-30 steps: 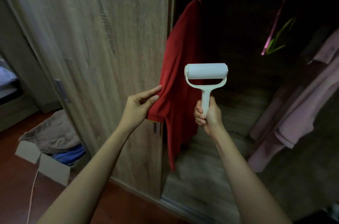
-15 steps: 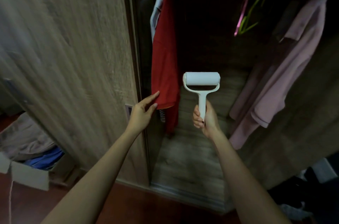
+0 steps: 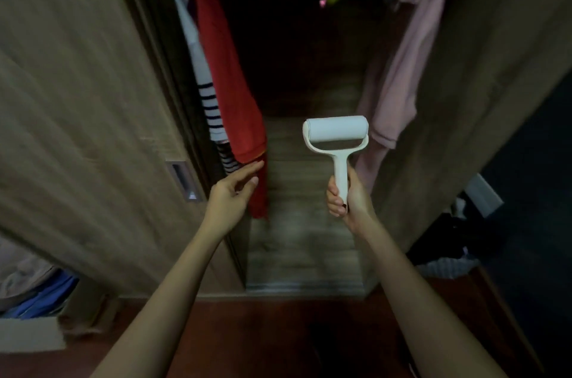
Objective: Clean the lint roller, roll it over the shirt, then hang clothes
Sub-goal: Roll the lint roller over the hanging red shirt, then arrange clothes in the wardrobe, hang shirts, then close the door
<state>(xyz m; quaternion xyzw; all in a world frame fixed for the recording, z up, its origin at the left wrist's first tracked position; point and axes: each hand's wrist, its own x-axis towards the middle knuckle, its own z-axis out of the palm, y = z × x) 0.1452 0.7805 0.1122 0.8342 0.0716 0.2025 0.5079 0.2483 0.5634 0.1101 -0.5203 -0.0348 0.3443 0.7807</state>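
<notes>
My left hand (image 3: 230, 196) is opening and slipping off the red shirt (image 3: 230, 80): a second ago its thumb and fingers were pinching the sleeve hem and pulling it out toward me, and now the fingers are spread loose, with only the tips brushing the lower edge of the cloth. My right hand (image 3: 346, 195) is still wrapping tight round the handle of the roller (image 3: 335, 130), holding it upright with the white drum on top, off to the right of the shirt and well apart from it, touching no fabric. The shirt is falling back to hang straight on the left side of the wardrobe, just in front of a striped top (image 3: 212, 105), while a pink garment (image 3: 399, 80) is hanging on the right side. I am also turning to face the open wardrobe squarely, so the door (image 3: 83, 93) is sliding off to my left. I am reading this as the rolling being finished and the shirt being left hung; the roller is yet to be put down.
</notes>
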